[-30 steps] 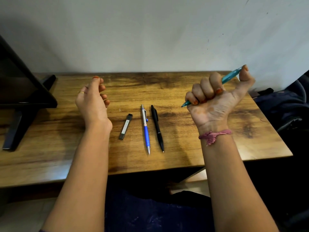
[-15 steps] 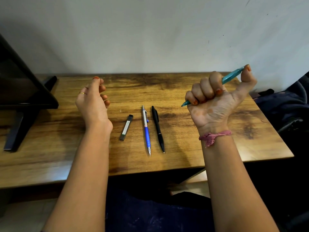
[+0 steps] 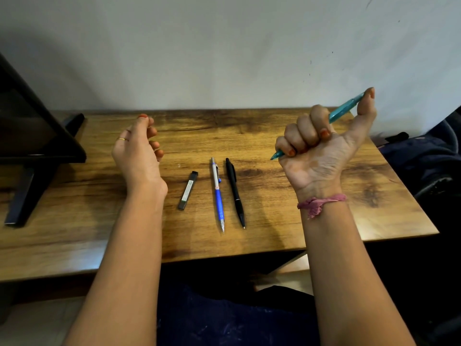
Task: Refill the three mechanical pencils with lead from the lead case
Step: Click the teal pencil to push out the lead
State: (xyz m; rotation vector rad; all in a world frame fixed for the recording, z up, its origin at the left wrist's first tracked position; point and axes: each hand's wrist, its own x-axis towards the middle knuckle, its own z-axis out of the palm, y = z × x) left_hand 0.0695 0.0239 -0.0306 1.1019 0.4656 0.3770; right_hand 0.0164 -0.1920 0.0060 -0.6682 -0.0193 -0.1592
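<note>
Wooden desk | left hand – loosely curled, empty | right hand – fist gripping teal pencil

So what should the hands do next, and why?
Probably the left hand should pick up the lead case. That hand holds nothing, the right hand already grips the teal pencil, thumb on its top, and the case lies untouched on the table.

A wooden table stands against a pale, scuffed wall. A black monitor sits far left; dark cloth lies right.
</note>
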